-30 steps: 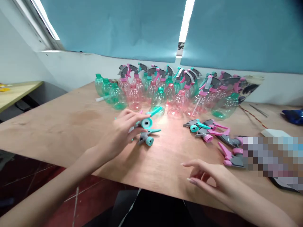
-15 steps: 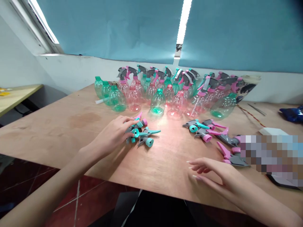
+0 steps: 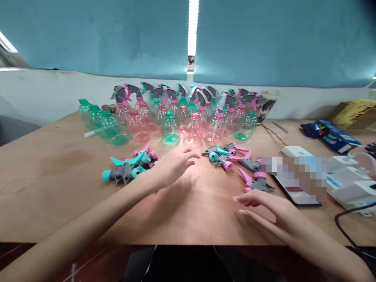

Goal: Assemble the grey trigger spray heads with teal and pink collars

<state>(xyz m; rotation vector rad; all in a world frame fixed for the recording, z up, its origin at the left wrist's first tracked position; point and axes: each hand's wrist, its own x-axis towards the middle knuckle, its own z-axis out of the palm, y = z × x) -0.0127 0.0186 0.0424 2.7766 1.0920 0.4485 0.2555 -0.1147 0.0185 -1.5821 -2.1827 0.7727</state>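
Left hand [image 3: 173, 167], fingers loose and apparently empty, has moved off the left spray heads [image 3: 125, 172] to between the 2 groups on the bench [image 3: 64, 196], while the right hand [image 3: 273, 209], likewise unclenched and empty, stays near the right spray heads [image 3: 225, 163], leaving both groups unheld.

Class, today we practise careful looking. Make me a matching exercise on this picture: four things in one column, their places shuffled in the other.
Things
1. left hand
2. bottles
3. right hand
4. loose spray heads

Places
A. lying on the table in two clusters
B. stretched out between the two clusters
C. just in front of a pink-and-grey spray head
D. standing close together near the wall

Pairs: 1-B, 2-D, 3-C, 4-A
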